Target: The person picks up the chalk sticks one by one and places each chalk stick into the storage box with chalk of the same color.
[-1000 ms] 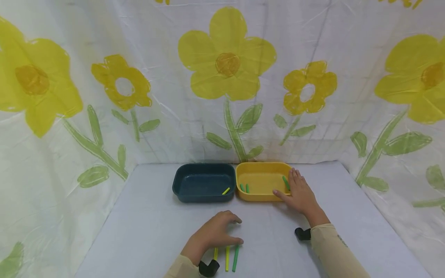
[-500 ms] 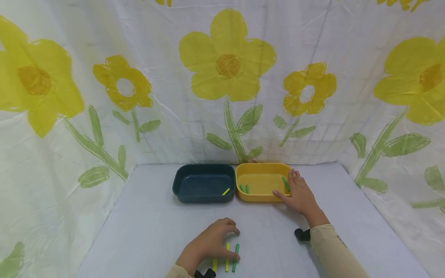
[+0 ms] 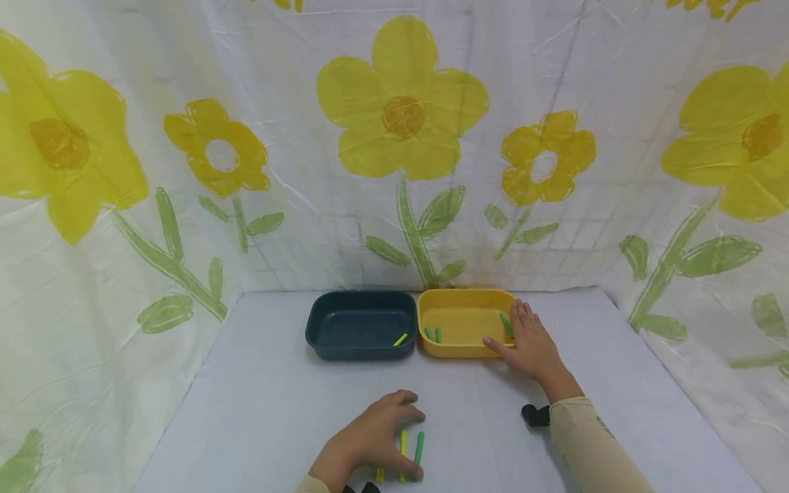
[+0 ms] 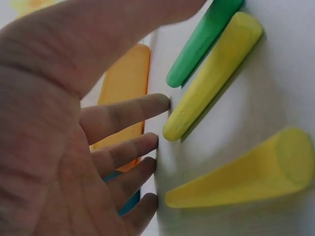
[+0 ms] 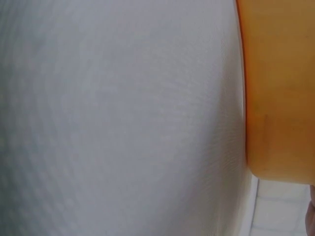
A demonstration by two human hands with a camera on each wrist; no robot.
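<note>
Over the near part of the table, my left hand [image 3: 372,438] hovers with thumb and fingers spread, holding nothing. Below it lie a green chalk stick [image 3: 420,445], a yellow chalk stick [image 3: 403,441] and another yellow chalk stick [image 3: 379,474], partly covered by the hand. The thumb overlaps the near end of the green one. In the left wrist view, the fingertips point down beside the middle yellow chalk [image 4: 211,78]. My right hand [image 3: 535,349] rests on the right side of the yellow tray [image 3: 462,351], fingers straight, thumb over its front rim.
Left of the yellow tray, touching it, stands a dark blue tray [image 3: 360,352] with one yellow chalk [image 3: 401,339]. Inside the yellow tray are green chalks [image 3: 439,335], one beside my right hand. A flower-printed curtain [image 3: 296,233] hangs behind the white-covered table [image 3: 246,383].
My left hand has moved back toward me and down, and its thumb now reaches the near end of the green chalk. My right hand has stayed on the yellow tray.
</note>
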